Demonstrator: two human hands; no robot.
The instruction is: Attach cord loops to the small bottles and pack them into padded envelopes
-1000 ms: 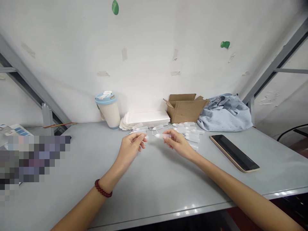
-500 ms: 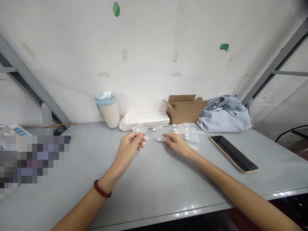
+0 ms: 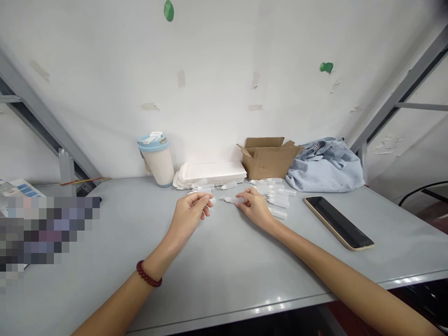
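Observation:
My right hand [image 3: 255, 207] pinches a small translucent plastic bottle [image 3: 231, 200] just over the table, its thin tip pointing left toward my other hand. Thumb and fingers of my left hand [image 3: 192, 210] are pressed together; what they hold, if anything, is hidden. Part of a clear plastic piece [image 3: 212, 200] shows right behind those fingertips. Several similar small bottles [image 3: 279, 203] lie loosely beside and behind my right hand. Another little bottle [image 3: 229, 185] rests between the hands, further back, and more clear pieces [image 3: 205, 187] lie behind my left hand.
Along the wall stand a cup with a blue lid [image 3: 156, 161], a stack of flat white boxes [image 3: 213, 172], an open cardboard box [image 3: 269, 162] and a bundled light-blue cloth [image 3: 325, 168]. A phone [image 3: 338, 223] lies at the right on the grey table [image 3: 224, 275].
My right hand has tilted and shifted its fingers slightly on the small bottle, and more of the bottle now shows. My left hand has stayed nearly still.

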